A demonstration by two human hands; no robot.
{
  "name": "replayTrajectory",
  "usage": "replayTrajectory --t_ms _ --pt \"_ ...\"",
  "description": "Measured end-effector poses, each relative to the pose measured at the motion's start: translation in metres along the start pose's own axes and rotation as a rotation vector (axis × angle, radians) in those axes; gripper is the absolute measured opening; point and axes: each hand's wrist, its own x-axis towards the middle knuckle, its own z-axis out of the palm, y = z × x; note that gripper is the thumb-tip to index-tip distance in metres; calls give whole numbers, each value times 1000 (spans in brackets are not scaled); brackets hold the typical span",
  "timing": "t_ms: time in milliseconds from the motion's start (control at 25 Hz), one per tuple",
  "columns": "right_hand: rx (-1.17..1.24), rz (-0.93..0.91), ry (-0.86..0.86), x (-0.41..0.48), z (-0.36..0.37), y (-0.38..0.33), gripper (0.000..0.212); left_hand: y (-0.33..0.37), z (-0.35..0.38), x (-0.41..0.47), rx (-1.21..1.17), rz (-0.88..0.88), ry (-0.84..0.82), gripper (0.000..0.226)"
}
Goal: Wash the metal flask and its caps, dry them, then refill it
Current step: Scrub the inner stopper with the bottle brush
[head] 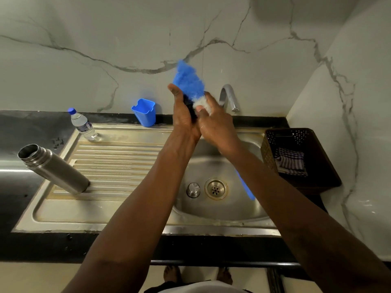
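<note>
Metal flask [55, 169] sits uncapped at the left end of the drainboard [118, 161], base on the ribs, mouth leaning up-left in this view. Clear water bottle [83, 124] with a blue lid is at the drainboard's back-left corner. Blue plastic cup [145, 113] stands on the back ledge against the marble wall. Both hands are raised together over the sink [228, 210], touching each other. Left hand [184, 117] is cupped around a small dark piece [190, 108]; it's mostly hidden, so I can't tell what it is. Bottle brush [188, 81] pokes up between the hands, blue bristles blurred, white tuft lower down. Right hand [218, 127] has fingers curled on the brush at that white tuft; the brush's blue handle [246, 187] shows below the right forearm, over the basin. Faucet [229, 96] is just behind the right hand. In the basin, a steel cap [193, 189] lies just beside the drain [215, 188], left of it. Far right on the counter is a dark perforated basket [317, 144] with a striped cloth [291, 163] inside.
</note>
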Motion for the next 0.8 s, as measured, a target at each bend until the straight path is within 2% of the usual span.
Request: replayTrajectory --t_ms 120,160,240,320,480,600,680,800 --pt "67 65 49 12 -8 -4 53 -11 -2 4 6 -77 70 107" --pt "56 35 35 8 -6 -4 53 -11 -2 4 16 -79 90 103" --pt "-5 -17 -50 -9 0 -5 52 -3 -9 6 30 -39 150 70" --pt "-54 -16 -39 -12 3 -3 51 -3 -9 3 -21 -37 185 58" --pt "-83 35 28 13 -8 -8 52 -4 0 -8 -211 -143 128 60" --pt "-93 -37 -24 -6 -5 -5 52 11 0 -3 -284 -93 23 69" --pt "-106 -79 -19 -15 -3 -3 53 16 -1 -3 -232 -33 -60 72" --pt "-65 2 27 7 -10 -10 54 11 2 1 -129 8 -82 84"
